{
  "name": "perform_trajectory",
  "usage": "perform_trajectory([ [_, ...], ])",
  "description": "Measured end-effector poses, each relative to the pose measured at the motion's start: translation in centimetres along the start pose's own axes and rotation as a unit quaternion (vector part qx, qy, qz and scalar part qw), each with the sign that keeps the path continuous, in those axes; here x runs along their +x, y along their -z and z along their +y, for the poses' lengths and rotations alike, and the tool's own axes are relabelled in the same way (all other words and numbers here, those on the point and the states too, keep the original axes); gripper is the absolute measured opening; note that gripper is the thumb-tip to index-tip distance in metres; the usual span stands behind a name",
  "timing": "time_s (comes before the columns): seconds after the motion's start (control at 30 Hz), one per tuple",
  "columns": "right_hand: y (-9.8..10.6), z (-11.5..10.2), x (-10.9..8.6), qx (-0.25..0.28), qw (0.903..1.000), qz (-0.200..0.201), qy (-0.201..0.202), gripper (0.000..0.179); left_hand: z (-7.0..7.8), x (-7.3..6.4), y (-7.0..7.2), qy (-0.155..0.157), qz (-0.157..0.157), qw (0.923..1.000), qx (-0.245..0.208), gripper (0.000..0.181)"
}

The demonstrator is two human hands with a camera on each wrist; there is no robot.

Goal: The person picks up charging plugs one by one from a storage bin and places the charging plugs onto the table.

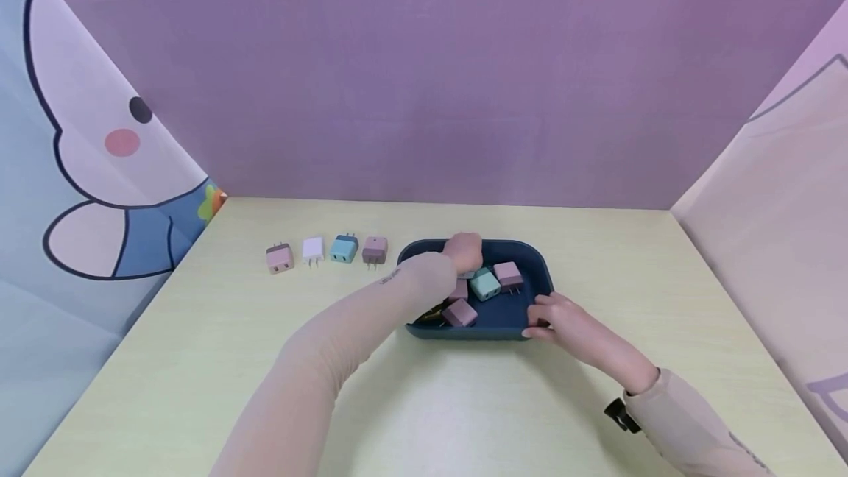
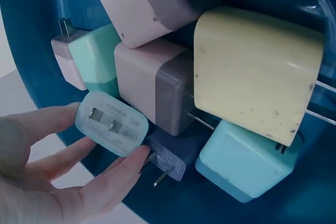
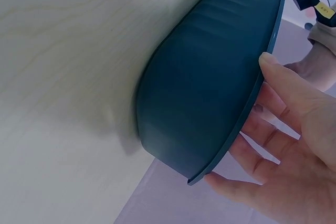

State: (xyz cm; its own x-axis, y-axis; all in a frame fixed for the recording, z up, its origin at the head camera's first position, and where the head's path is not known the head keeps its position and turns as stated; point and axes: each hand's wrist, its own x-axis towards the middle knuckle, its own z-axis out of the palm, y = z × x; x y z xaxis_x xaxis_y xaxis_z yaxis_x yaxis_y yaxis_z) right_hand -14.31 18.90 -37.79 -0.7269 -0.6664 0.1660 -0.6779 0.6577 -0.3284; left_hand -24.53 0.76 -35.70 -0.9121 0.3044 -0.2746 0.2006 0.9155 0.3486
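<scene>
My left hand (image 1: 464,252) reaches into a dark blue plastic basin (image 1: 502,318). In the left wrist view its thumb and fingers pinch a pale blue USB wall charger (image 2: 112,123), the face with two USB ports showing. More chargers lie jumbled beside it: a cream-yellow charger (image 2: 254,74), a pink-and-mauve charger (image 2: 149,80), a light blue charger (image 2: 247,158) and a dark blue charger (image 2: 170,153) with metal prongs. At the basin's near right corner, my right hand (image 1: 555,321) grips the rim, thumb outside and fingers over the edge.
Left of the basin, a row on the pale wooden table (image 1: 450,418) holds a pink charger (image 1: 280,259), a white charger (image 1: 313,249), a blue charger (image 1: 344,249) and a mauve charger (image 1: 375,249). A purple backdrop (image 1: 424,94) rises behind the table's far edge.
</scene>
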Motion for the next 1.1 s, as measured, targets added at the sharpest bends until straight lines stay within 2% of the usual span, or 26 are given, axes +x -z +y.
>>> perform_trajectory([
  [0.3, -0.1, 0.0, 0.0, 0.0, 1.0, -0.008, -0.004, 0.016, 0.1, -0.4, 0.1, 0.01, -0.048, 0.9981, 0.036, 0.017],
  [0.5, -0.2, 0.0, 0.0, 0.0, 1.0, -0.005, -0.002, 0.017, 0.4, -0.8, 0.4, 0.011, -0.053, 0.9969, 0.058, 0.015],
  [0.7, -0.3, 0.1, 0.0, -0.001, 1.0, -0.008, -0.005, 0.017, 0.3, -1.0, 0.6, 0.011, -0.055, 0.9977, 0.038, 0.016],
  [0.9, -0.1, 0.1, 0.0, -0.001, 1.0, -0.003, 0.003, 0.016, 0.1, -0.7, 1.0, -0.009, -0.062, 0.9974, 0.036, 0.002],
  [1.1, -0.1, 0.3, 0.1, -0.006, 1.0, -0.001, 0.004, 0.017, 0.3, -1.4, 1.9, -0.027, -0.073, 0.9968, 0.02, 0.003],
])
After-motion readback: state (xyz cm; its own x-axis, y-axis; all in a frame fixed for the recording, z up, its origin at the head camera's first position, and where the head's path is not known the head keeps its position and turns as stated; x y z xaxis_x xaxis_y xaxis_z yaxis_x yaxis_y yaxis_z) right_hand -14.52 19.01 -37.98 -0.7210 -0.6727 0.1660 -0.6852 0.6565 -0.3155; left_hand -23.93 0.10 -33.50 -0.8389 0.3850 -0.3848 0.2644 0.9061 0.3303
